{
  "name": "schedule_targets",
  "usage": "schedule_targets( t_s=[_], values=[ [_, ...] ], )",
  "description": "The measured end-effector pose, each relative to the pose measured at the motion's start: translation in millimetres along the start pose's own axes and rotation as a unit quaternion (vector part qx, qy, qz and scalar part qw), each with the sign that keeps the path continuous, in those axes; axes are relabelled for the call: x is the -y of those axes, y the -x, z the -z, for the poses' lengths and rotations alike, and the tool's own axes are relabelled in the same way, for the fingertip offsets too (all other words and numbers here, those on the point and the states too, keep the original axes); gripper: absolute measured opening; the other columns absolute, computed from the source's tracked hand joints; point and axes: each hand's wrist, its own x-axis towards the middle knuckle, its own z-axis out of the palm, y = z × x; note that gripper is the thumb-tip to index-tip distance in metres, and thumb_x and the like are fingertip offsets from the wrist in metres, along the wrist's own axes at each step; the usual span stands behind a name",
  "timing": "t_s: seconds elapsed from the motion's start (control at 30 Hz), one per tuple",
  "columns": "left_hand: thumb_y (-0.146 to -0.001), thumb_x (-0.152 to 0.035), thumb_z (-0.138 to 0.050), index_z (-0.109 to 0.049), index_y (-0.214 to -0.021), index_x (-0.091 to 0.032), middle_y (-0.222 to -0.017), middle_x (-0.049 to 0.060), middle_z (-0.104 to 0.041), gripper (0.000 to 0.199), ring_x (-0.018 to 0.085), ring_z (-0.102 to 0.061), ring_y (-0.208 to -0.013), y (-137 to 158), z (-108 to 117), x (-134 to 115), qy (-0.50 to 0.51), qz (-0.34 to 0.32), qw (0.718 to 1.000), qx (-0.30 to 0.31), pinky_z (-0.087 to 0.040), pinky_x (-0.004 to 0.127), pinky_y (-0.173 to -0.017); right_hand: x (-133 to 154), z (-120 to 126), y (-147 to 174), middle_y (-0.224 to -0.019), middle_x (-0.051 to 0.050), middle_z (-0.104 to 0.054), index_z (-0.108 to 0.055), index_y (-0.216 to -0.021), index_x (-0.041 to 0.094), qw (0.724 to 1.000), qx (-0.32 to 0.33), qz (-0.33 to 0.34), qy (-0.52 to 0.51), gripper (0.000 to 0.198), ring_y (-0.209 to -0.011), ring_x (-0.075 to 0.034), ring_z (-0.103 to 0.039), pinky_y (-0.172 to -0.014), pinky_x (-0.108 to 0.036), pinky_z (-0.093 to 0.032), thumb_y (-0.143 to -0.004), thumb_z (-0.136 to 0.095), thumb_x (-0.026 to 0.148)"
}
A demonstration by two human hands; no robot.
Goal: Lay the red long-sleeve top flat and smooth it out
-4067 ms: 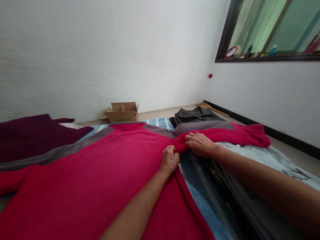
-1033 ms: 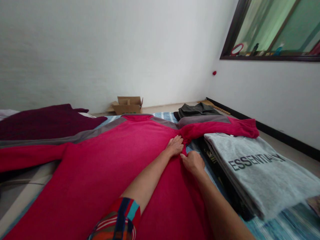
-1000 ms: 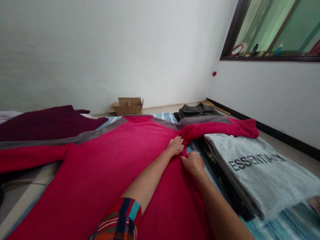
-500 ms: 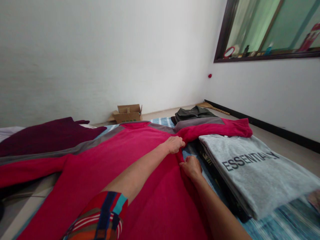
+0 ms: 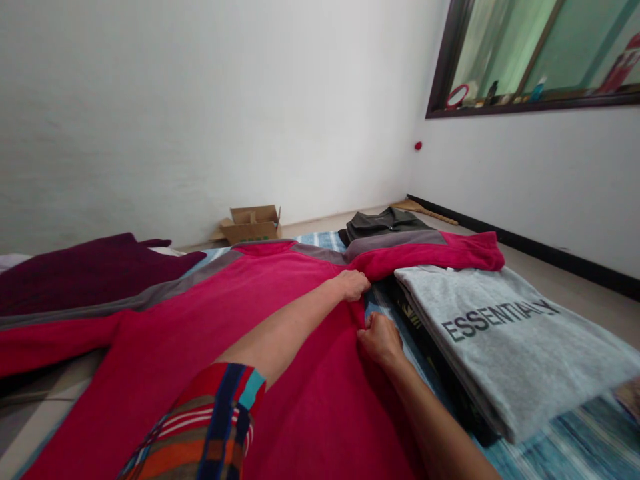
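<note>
A pink long-sleeved top (image 5: 200, 327) with grey shoulder panels lies spread out, its sleeves stretched to both sides. My left hand (image 5: 353, 285) is closed on its right edge, just below where the right sleeve joins. A little nearer, my right hand (image 5: 381, 339) grips the same side edge of the top. Both sets of fingers are pinched on the cloth. The right sleeve rests across the far end of a folded grey shirt (image 5: 500, 347) with dark lettering. Where the left sleeve runs, it passes along a dark purple garment (image 5: 95, 273).
Dark folded clothes (image 5: 385, 223) lie behind the right sleeve. An open cardboard box (image 5: 253, 225) stands by the back wall. Blue striped bedding (image 5: 565, 433) shows under the clothes. At the upper right is a window (image 5: 545, 60) with small items on its sill.
Both hands keep their grip on the top's side edge with hardly any movement. The view has shifted slightly.
</note>
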Motion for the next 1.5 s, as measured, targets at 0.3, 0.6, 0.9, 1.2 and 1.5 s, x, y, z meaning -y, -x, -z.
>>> schedule_targets(
  t_s=[0.3,0.6,0.9,1.2,1.5],
  values=[
    [-0.084,-0.019,-0.048,-0.057,-0.106,-0.020,-0.105,0.009,-0.057,0.025,0.024,-0.053,-0.100,17.6,-36.9,-13.4,0.062,0.114,0.981,-0.142,-0.047,0.034,-0.080,-32.9,-2.4,23.3,-0.069,-0.003,-0.062,-0.060,-0.088,0.015,0.997,0.058,0.026,-0.049,0.022,-0.064,-0.016,-0.057,-0.052,-0.023,-0.029,-0.069,-0.056,0.025],
    [-0.092,-0.012,-0.029,-0.057,-0.097,-0.015,-0.099,0.012,-0.056,0.028,0.024,-0.049,-0.099,24.2,-56.2,-39.8,0.089,0.188,0.957,-0.203,-0.043,0.035,-0.083,-62.5,-4.0,57.6,-0.059,0.002,-0.054,-0.055,-0.078,0.018,0.993,0.089,0.025,-0.071,0.011,-0.055,-0.012,-0.048,-0.048,-0.022,-0.023,-0.067,-0.054,0.022],
    [-0.091,-0.037,-0.037,-0.052,-0.119,-0.013,-0.133,0.013,-0.046,0.039,0.024,-0.041,-0.122,47.4,-69.8,-58.1,0.127,0.171,0.964,-0.161,-0.032,0.037,-0.103,-77.5,-2.1,81.7,-0.058,0.003,-0.053,-0.049,-0.071,0.019,0.990,0.102,0.046,-0.088,0.004,-0.055,-0.012,-0.048,-0.048,-0.022,-0.024,-0.071,-0.052,0.022],
    [-0.090,-0.055,-0.026,-0.024,-0.143,-0.011,-0.152,0.015,-0.018,0.069,0.026,-0.011,-0.141,46.4,-74.6,-66.7,0.195,0.192,0.958,-0.085,-0.013,0.049,-0.111,-82.8,17.1,103.0,-0.076,-0.006,-0.067,-0.057,-0.090,0.021,0.992,0.100,0.053,0.061,0.015,-0.071,-0.021,-0.063,-0.056,-0.026,-0.032,-0.081,-0.054,0.033],
    [-0.091,-0.022,-0.033,-0.044,-0.130,-0.014,-0.144,0.010,-0.039,0.041,0.016,-0.033,-0.133,52.5,-72.0,-42.3,0.173,0.112,0.972,-0.109,-0.027,0.031,-0.108,-18.5,31.3,106.9,-0.103,-0.011,-0.064,-0.062,-0.099,0.019,0.963,-0.010,0.222,0.154,0.026,-0.097,-0.023,-0.058,-0.083,-0.032,-0.040,-0.090,-0.039,0.025]
  ],
)
